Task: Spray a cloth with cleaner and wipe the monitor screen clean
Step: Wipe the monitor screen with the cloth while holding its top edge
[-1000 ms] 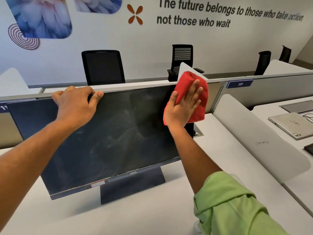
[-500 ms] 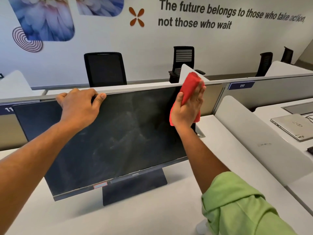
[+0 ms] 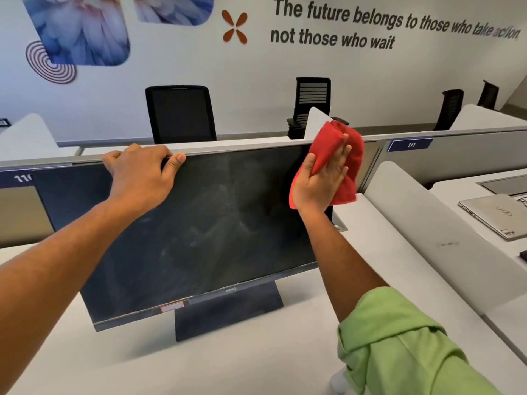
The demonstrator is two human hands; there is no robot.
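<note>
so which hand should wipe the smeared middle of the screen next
Right. The right hand already presses the red cloth flat on the screen's upper right corner; the left hand grips the monitor's top edge.

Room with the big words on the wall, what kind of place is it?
Most likely an office: desks split by dividers, rolling chairs, a monitor and a laptop.

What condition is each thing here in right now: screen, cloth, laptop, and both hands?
Monitor screen: dark, smeared with dusty streaks.
Red cloth: bunched, pressed against the screen's upper right edge.
Left hand: grips the monitor's top edge.
Right hand: fingers straight, pressing the cloth.
Laptop: lid closed.
</note>
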